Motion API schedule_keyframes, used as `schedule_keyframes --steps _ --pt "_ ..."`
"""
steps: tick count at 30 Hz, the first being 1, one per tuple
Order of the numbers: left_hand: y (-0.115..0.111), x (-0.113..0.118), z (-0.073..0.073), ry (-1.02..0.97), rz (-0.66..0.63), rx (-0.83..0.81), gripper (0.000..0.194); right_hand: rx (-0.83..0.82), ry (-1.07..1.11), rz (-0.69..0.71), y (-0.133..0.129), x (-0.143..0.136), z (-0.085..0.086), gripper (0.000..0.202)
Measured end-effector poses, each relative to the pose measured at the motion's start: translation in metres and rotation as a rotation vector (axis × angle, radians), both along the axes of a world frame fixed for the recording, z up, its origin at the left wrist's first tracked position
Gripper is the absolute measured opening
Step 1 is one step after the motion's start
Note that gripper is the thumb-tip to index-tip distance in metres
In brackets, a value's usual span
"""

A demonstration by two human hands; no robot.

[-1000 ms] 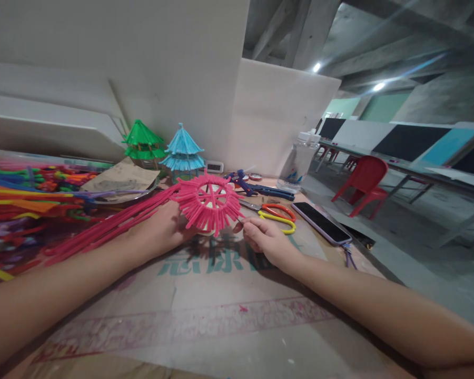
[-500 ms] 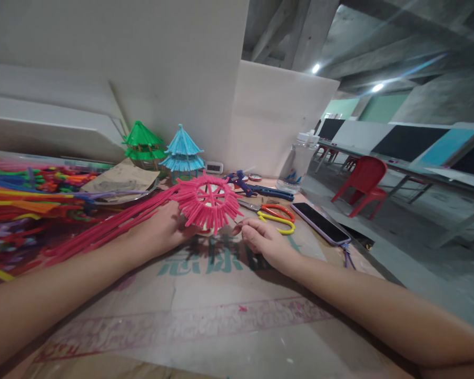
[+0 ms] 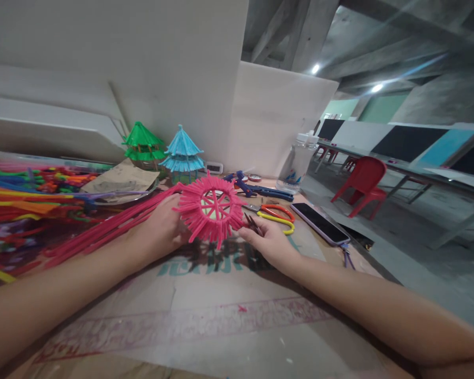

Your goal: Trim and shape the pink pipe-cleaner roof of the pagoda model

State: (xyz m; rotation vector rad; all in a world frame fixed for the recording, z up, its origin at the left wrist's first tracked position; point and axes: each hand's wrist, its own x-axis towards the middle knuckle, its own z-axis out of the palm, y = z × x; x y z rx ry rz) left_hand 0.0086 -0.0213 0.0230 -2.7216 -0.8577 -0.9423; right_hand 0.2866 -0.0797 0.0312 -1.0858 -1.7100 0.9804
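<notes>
A pink pipe-cleaner ring (image 3: 193, 213) with a fringed edge and crossing spokes is tilted to face me above the table. My left hand (image 3: 169, 221) is closed on its left side; the ring hides the fingertips. At the ring's right edge is my right hand (image 3: 270, 239), closed around tweezers (image 3: 254, 225) with dark, slightly parted tips. Whether the tips touch the ring, I cannot tell. Long pink pipe cleaners (image 3: 102, 231) lie under and beside my left forearm. Orange-and-yellow-handled scissors (image 3: 278, 216) rest just beyond my right hand.
Green (image 3: 142, 141) and blue (image 3: 180, 150) pipe-cleaner pavilions stand at the back. Loose coloured pipe cleaners (image 3: 31, 200) heap up on the left. A phone (image 3: 319, 223), a clear bottle (image 3: 296, 163) and a dark blue hot glue gun (image 3: 260, 189) lie or stand rightward. Beyond is a red chair (image 3: 361, 181).
The pink ring has turned to show more of its spokes and shifted slightly right and down. The tweezers in my right hand now show two parted tips.
</notes>
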Motion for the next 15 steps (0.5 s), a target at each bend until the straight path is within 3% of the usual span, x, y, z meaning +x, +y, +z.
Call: schedule_keyframes --steps 5,9,15 --pt "0.0020 -0.0003 -0.0033 -0.021 -0.009 0.004 0.040 -0.046 0.063 0.004 0.0040 -0.0020 -0.0039 0.027" --pt "0.0011 0.0023 0.0011 -0.060 -0.020 -0.050 0.040 -0.015 -0.018 0.049 0.0031 -0.0004 -0.0033 0.031" --pt "0.0052 0.0046 0.0025 -0.137 -0.089 -0.199 0.026 0.037 -0.055 0.108 -0.0038 0.0056 -0.0024 0.057"
